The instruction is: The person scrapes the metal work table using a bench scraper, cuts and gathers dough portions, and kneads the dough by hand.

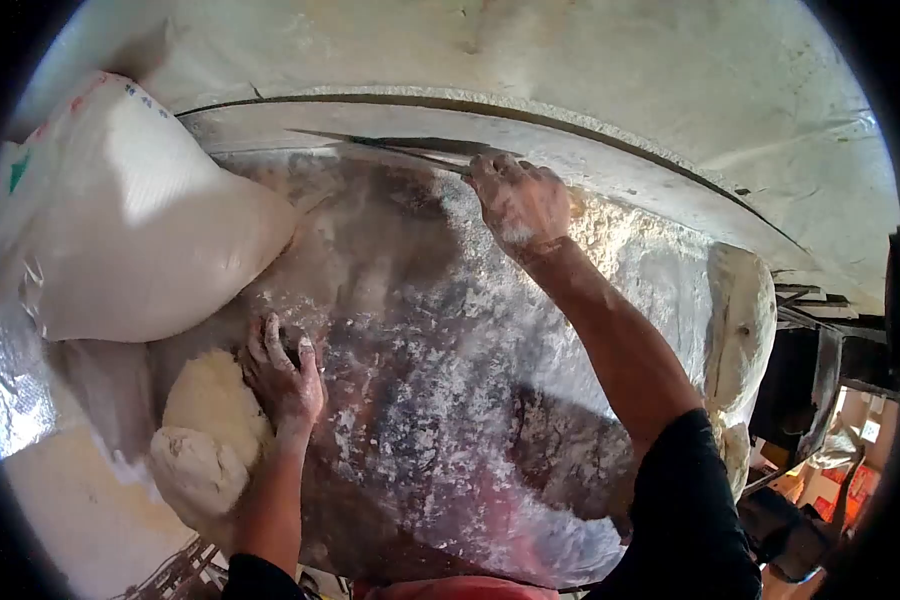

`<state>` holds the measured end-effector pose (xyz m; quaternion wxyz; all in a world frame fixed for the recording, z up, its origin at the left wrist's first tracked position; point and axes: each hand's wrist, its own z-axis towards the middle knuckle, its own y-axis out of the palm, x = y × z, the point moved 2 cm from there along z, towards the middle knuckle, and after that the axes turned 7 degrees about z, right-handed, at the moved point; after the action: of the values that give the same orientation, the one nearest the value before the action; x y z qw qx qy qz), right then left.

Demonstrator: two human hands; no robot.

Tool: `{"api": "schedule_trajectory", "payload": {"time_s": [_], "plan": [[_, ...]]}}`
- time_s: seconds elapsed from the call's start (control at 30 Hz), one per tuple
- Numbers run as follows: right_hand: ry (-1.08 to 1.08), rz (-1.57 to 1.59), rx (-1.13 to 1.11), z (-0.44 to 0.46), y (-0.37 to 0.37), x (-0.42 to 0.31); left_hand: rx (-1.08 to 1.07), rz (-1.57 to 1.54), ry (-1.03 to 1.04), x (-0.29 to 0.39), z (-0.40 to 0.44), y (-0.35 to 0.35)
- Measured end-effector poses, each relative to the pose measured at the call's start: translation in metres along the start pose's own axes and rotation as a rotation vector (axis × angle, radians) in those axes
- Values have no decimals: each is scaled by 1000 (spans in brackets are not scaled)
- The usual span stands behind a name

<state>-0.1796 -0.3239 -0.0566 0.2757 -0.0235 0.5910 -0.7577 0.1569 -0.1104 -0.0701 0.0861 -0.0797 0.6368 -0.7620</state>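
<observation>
Right-hand grip [520,200] holds a thin, pointed tool [406,152] near the floury counter's [385,265] far edge; the left hand [288,380], fingers loosely spread, is beside pale dough [205,425]. Coloured printing on the white sack [160,235] is too small to read.

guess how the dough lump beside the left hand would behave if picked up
The dough lump would probably sag, given its rounded, bulging folds. It looks fairly heavy, being thick and bulky. Its uneven shape suggests little rolling.

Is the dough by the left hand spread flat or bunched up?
Bunched up: the dough bulges in rounded lumps beside the left hand.
</observation>
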Motion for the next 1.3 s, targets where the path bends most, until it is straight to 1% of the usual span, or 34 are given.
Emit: {"api": "schedule_trajectory", "payload": {"time_s": [0.03,0.07,0.1,0.13,0.17,0.2,0.27,0.3,0.33,0.37,0.43,0.5,0.53,0.57,0.6,0.63,0.7,0.73,0.77,0.8,0.87,0.9,0.93,0.97,1.0,1.03,1.07,1.1,1.13,1.17,1.2,1.23,1.27,1.3], "plan": [[-88,-8,49,-2,8,4,-10,-10,3,-1,-3,-1],[-160,-29,96,-10,5,11,-41,-2,-36,-1,-5,-4],[-61,-179,-89,-5,1,9,-62,-1,-61,5,0,-6],[-28,-170,-98,-3,-1,7,-108,-16,-131,8,1,-6],[-4,-154,-104,-5,-5,8,-66,-46,-100,5,0,-3],[12,-176,-97,-10,-18,15,-47,-18,-75,1,-1,1],[-27,-68,19,-22,-40,20,-25,13,-45,0,-2,-1],[-15,-79,22,-37,-53,27,-71,-13,-91,3,-2,-6],[-14,-150,35,-56,-69,39,-115,-43,-139,7,-2,-8],[-14,-223,49,-76,-88,56,-78,-67,-118,-3,-3,5],[-57,-334,125,-132,-121,101,-27,76,-68,-9,-6,14],[298,-274,-3,-192,-164,139,-25,106,-58,0,-4,3],[183,-443,98,-229,-180,166,-20,143,-58,4,-4,-1],[351,-414,154,-259,-193,185,-24,138,-51,5,-4,0],[333,-403,145,-296,-206,222,-13,131,-38,2,-4,2],[382,-432,66,-311,-224,229,-1,124,-24,0,-3,3],[718,-533,-183,-315,-248,223,-17,62,-38,0,-2,8],[718,-531,-188,-304,-249,219,-33,65,-46,0,-3,9],[953,-469,-304,-287,-241,213,-50,70,-53,-2,-5,9],[932,-498,-319,-287,-233,204,-50,76,-52,-7,-5,12],[891,-556,-349,-287,-216,187,34,141,11,-12,-5,19],[825,-564,-306,-300,-193,207,42,140,-5,-10,-6,14],[673,-511,-207,-309,-177,206,0,142,-6,-5,-5,5],[669,-409,-211,-304,-175,185,-38,138,-5,1,-3,-1],[667,-306,-215,-298,-173,162,-23,129,-5,5,-2,-4],[803,-140,-327,-274,-170,125,-35,55,-28,7,-3,-6],[716,-75,-260,-270,-164,112,-54,-10,-51,5,-8,-8],[636,-8,-197,-269,-159,96,-55,-3,-46,1,-12,-6],[851,-61,-248,-265,-156,90,-63,68,-57,-3,-12,1],[846,-60,-242,-269,-160,90,-68,135,-76,-6,-9,8],[1024,113,-93,-279,-171,94,-32,0,-79,-7,-7,9],[1192,285,56,-288,-176,96,-32,-4,-93,-10,-7,9],[1229,293,212,-288,-197,79,15,-9,-48,-9,-8,8],[1224,282,210,-287,-205,64,62,-14,0,-7,-7,7]]}}
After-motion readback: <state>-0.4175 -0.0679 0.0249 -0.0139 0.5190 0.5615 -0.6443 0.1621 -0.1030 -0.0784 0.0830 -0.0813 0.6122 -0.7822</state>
